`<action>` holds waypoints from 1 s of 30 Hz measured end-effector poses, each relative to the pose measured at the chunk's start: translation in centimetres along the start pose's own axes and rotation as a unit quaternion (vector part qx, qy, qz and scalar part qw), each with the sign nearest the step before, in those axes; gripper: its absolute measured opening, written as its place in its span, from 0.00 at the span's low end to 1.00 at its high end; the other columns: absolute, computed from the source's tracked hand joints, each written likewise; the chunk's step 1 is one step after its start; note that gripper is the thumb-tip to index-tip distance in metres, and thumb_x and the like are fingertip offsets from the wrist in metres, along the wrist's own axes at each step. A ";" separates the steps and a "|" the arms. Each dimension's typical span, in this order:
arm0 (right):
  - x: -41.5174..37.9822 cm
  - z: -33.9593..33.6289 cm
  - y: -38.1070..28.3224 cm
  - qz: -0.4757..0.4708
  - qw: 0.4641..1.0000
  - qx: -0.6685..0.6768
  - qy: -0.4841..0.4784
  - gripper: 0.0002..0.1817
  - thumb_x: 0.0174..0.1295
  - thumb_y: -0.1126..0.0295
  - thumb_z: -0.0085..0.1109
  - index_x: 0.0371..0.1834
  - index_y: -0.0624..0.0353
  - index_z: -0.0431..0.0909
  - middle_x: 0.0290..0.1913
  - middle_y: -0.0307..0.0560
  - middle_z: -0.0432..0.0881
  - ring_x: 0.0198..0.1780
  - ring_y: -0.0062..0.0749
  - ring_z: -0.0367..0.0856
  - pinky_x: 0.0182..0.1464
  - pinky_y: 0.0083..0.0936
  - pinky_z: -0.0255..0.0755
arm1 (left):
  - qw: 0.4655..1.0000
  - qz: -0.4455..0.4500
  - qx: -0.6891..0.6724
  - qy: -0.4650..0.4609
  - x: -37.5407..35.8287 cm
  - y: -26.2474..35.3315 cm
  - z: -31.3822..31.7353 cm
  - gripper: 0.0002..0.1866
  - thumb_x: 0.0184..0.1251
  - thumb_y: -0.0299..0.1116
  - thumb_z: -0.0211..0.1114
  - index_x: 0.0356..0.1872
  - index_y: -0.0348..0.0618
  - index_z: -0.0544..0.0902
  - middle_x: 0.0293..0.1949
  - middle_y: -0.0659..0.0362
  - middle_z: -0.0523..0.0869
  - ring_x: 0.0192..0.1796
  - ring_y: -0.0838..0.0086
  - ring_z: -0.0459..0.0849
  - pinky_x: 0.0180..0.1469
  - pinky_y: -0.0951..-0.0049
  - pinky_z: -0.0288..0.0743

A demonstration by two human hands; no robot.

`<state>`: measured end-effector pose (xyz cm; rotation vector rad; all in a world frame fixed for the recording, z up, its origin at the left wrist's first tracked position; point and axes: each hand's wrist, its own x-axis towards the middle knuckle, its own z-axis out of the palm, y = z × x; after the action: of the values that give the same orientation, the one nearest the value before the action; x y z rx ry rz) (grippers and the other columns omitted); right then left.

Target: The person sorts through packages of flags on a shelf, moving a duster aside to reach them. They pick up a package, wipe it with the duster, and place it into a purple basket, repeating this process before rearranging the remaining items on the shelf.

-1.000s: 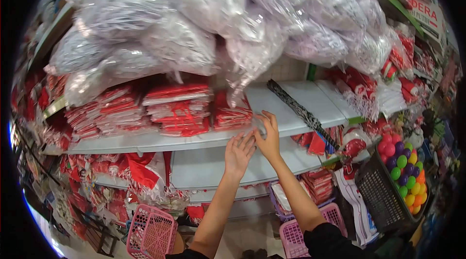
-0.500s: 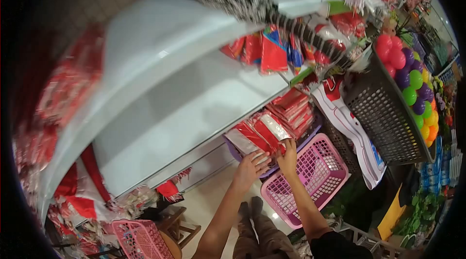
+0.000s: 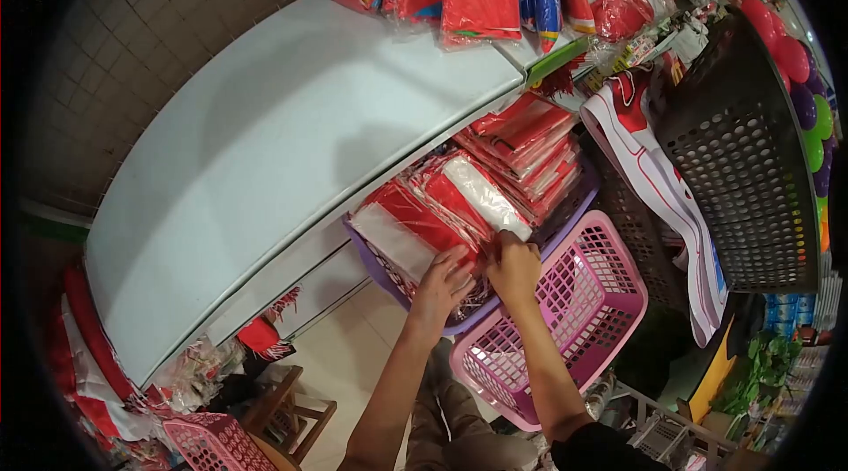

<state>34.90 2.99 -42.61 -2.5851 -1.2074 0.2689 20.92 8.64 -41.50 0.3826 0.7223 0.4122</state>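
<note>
Both hands, left hand [image 3: 444, 281] and right hand [image 3: 512, 266], grip red-and-white packets [image 3: 459, 206] in the purple basket [image 3: 375, 261], beside the pink basket [image 3: 583, 312].

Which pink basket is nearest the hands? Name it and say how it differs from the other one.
The pink basket right beside the right hand, next to the purple basket of packets. It looks empty. The other pink basket sits far off at the bottom left edge.

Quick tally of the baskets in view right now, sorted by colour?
Pink basket: 2, one by the right hand at and one at the bottom left
Purple basket: 1, holding the red and white packets that the left hand rests on
Black basket: 1, with coloured balls
Total: 4
</note>
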 end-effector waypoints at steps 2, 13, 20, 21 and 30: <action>-0.6 -1.1 -0.5 -0.038 0.991 0.123 0.040 0.10 0.48 0.71 0.59 0.34 0.62 0.74 0.34 0.53 0.78 0.43 0.48 0.76 0.45 0.40 0.64 | 0.997 0.027 0.024 0.063 0.4 -0.2 0.9 0.22 0.73 0.42 0.48 0.63 0.46 0.65 0.62 0.55 0.71 0.61 0.63 0.73 0.66 0.59 0.63; -4.0 -5.1 -2.7 0.075 0.841 0.533 -0.052 0.20 0.61 0.78 0.55 0.56 0.62 0.64 0.47 0.47 0.77 0.50 0.29 0.75 0.53 0.24 0.68 | 0.986 0.083 -0.139 0.039 -1.9 0.7 1.6 0.22 0.71 0.40 0.52 0.62 0.43 0.68 0.56 0.56 0.77 0.55 0.69 0.79 0.57 0.67 0.73; -7.9 -15.7 -5.6 0.123 0.627 0.757 -0.137 0.29 0.56 0.85 0.55 0.63 0.65 0.62 0.53 0.54 0.78 0.52 0.31 0.79 0.52 0.22 0.72 | 0.969 0.117 -0.214 -0.036 -10.9 3.6 7.5 0.24 0.73 0.48 0.47 0.60 0.42 0.70 0.56 0.54 0.78 0.55 0.68 0.79 0.58 0.64 0.73; -8.6 -17.4 -6.3 0.104 0.616 0.771 -0.128 0.27 0.58 0.84 0.54 0.62 0.65 0.62 0.52 0.53 0.79 0.50 0.29 0.80 0.51 0.22 0.73 | 0.962 0.104 -0.248 -0.044 -12.6 4.4 8.7 0.26 0.74 0.52 0.44 0.60 0.42 0.70 0.56 0.54 0.78 0.56 0.66 0.78 0.59 0.61 0.72; -15.8 -33.2 -14.7 -0.008 0.551 0.812 -0.193 0.27 0.55 0.87 0.56 0.60 0.63 0.64 0.53 0.51 0.76 0.52 0.31 0.78 0.50 0.24 0.75 | 0.939 0.255 -0.168 -0.161 -27.3 9.4 15.6 0.30 0.70 0.53 0.46 0.64 0.42 0.66 0.60 0.51 0.74 0.57 0.58 0.77 0.58 0.54 0.73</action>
<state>23.63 -5.71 -5.64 -0.7935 -0.4148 1.2411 11.20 0.40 -11.31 0.2998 0.2139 0.9265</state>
